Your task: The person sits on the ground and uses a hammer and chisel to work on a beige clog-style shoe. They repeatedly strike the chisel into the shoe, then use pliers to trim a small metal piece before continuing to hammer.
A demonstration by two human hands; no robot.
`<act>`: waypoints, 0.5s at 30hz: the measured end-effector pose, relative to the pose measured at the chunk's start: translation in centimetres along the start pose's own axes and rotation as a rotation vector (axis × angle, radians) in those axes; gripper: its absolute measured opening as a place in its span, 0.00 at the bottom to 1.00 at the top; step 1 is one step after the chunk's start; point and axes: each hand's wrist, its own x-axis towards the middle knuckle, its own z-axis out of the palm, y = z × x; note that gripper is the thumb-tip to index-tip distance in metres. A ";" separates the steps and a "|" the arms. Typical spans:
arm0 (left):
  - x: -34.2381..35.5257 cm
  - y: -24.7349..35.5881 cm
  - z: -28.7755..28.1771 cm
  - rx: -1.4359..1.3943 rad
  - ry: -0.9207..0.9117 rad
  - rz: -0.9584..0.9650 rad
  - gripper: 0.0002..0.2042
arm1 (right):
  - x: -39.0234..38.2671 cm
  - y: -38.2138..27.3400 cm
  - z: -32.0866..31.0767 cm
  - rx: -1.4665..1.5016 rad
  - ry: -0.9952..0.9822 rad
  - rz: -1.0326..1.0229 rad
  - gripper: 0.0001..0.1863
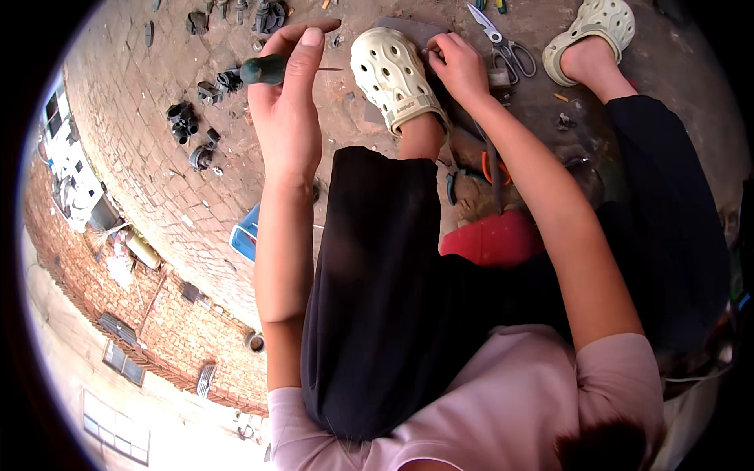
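My left hand (287,110) is closed on a screwdriver (264,71) with a dark green handle, its thin shaft pointing right toward my left shoe (389,74), a cream perforated clog. My right hand (459,71) has curled fingers at the edge of a dark flat piece (416,31) behind that clog; what the fingertips hold is hidden. Just right of this hand lie scissors (514,59) and a small grey block (498,78). Below it are orange-handled (493,173) and dark-handled tools (452,188), partly hidden by my foot and arm.
Several dark metal or plastic parts (182,122) lie scattered on the brick paving at left. A blue basket (245,231) is beside my left arm. A red object (479,235) sits between my legs. My other clog (597,35) is at upper right. A brick wall (196,330) runs along the far left.
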 end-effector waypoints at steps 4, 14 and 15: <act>1.0 -1.7 0.2 0.198 -0.079 0.000 0.12 | 0.2 0.4 1.0 0.006 -0.017 -0.016 0.08; 1.9 -3.6 1.1 0.331 -0.179 -0.019 0.11 | 1.4 -0.7 0.1 -0.007 -0.077 0.034 0.07; 2.0 -3.4 1.3 0.329 -0.189 -0.032 0.11 | 1.4 -0.7 0.1 -0.017 -0.073 0.041 0.07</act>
